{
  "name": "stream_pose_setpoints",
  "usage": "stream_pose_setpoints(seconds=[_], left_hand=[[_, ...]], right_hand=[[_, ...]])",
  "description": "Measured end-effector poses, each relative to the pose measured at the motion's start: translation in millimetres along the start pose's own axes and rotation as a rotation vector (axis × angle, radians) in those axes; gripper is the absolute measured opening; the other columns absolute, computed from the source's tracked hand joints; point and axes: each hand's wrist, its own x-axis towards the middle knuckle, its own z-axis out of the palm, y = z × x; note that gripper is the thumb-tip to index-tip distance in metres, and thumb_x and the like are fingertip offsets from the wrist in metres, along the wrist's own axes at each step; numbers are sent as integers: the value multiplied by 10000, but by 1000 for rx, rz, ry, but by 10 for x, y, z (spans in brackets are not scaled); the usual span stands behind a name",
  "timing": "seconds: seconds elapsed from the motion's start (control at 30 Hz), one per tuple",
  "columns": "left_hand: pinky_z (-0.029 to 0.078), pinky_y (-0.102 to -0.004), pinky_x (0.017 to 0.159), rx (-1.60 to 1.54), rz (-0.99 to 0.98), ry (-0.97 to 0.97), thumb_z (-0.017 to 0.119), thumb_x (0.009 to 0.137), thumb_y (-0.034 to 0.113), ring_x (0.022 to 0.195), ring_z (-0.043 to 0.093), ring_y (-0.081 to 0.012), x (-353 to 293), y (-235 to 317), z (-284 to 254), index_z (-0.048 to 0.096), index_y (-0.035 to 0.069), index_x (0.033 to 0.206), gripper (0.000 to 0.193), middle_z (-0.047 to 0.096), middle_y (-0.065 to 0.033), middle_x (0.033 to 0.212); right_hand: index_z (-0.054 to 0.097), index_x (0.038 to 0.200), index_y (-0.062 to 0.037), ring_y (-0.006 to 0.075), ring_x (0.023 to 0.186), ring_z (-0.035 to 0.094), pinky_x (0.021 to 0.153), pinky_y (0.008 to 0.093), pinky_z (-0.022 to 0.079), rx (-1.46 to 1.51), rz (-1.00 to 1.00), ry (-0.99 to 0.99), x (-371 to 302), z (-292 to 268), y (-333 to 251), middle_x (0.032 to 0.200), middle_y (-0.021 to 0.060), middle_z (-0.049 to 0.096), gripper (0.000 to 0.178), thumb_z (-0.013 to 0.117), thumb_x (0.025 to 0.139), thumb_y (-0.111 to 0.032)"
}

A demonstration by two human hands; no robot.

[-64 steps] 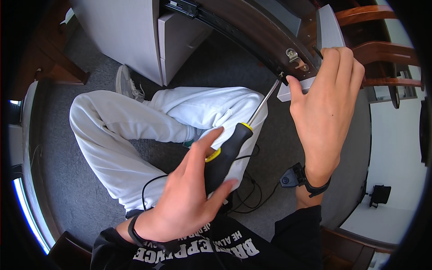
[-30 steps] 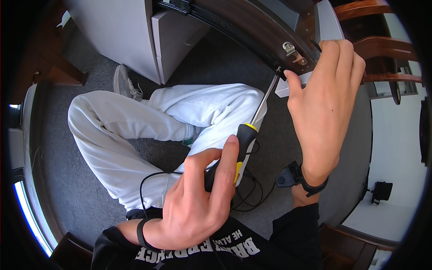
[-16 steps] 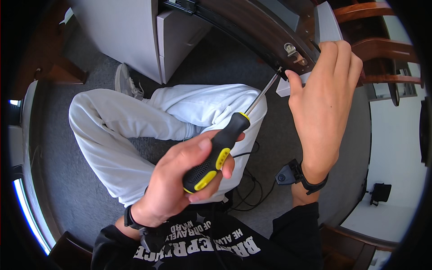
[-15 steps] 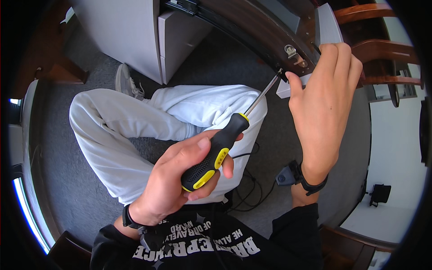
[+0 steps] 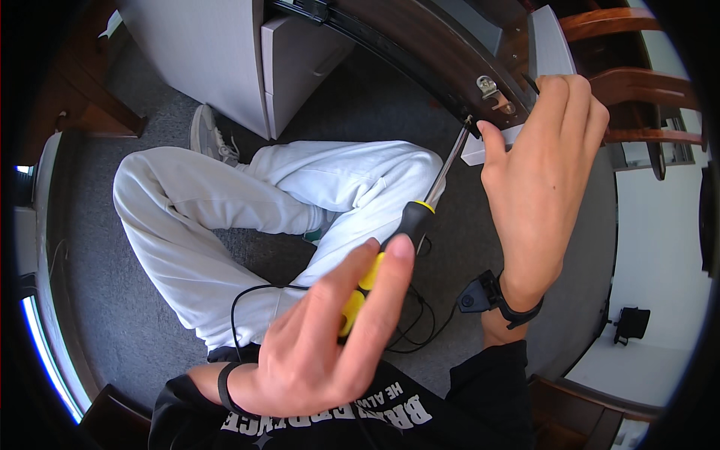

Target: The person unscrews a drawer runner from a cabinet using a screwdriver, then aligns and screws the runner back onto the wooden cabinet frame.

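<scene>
My left hand (image 5: pixel 322 345) is wrapped round the black and yellow handle of a screwdriver (image 5: pixel 415 217), its back now facing up. The shaft slants up and away, and its tip meets a small screw or fitting at the end of a black drawer slide (image 5: pixel 390 56). That slide runs along the side of a dark brown drawer (image 5: pixel 439 52). My right hand (image 5: pixel 536 172) is closed over the pale front panel (image 5: pixel 549 45) of the drawer, fingers curled over it and thumb close to the screwdriver tip. A metal bracket (image 5: pixel 491 94) is fixed beside the thumb.
A pale cabinet (image 5: pixel 195 60) stands at the far left. My crossed legs (image 5: pixel 217 202) in white trousers lie below the drawer. A black cable (image 5: pixel 416 330) trails over the grey floor (image 5: pixel 97 247). Brown wooden chair parts (image 5: pixel 630 82) are at the right.
My left hand has rolled over on the screwdriver handle, from palm side up to back up, and moved slightly nearer me. The shaft stands steeper. My right hand has hardly moved.
</scene>
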Motion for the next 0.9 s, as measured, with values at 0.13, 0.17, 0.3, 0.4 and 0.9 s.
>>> stream_pose_setpoints(seconds=[0.13,0.17,0.3,0.4,0.9], left_hand=[[520,-199,523,51,108,36,663,800,5,634,649,-119,20,-14,24,636,-63,1114,322,683,-157,927],[520,-198,520,63,124,20,666,803,17,632,653,-119,30,-3,-4,635,-74,1104,316,686,-159,919],[566,-276,565,-65,-50,-152,815,741,174,696,715,-238,-4,53,-76,587,-93,1165,550,689,-204,867],[561,-274,545,-217,-189,-308,772,803,287,663,708,-215,25,-1,-194,555,-84,1199,585,688,-182,818],[211,-187,441,-1456,-1037,-537,327,940,657,445,278,-19,-20,-438,-94,508,-88,1205,811,397,43,577]], right_hand=[[497,1077,34,364,1076,463,908,428,410,3,-18,19,-19,16,35,1116,170,494,530,802,649,-33],[497,1078,33,364,1077,464,908,425,411,5,-22,23,-18,21,38,1117,171,495,529,802,651,-35],[497,1077,34,363,1078,465,909,421,412,-25,-28,32,-16,48,32,1116,173,495,527,804,655,-41],[496,1075,38,362,1076,467,915,420,413,-41,-33,32,-6,25,46,1119,175,495,528,807,656,-47],[489,1078,40,361,1096,454,927,431,408,-16,10,-34,-1,-3,-23,1141,171,485,529,806,664,-49]])
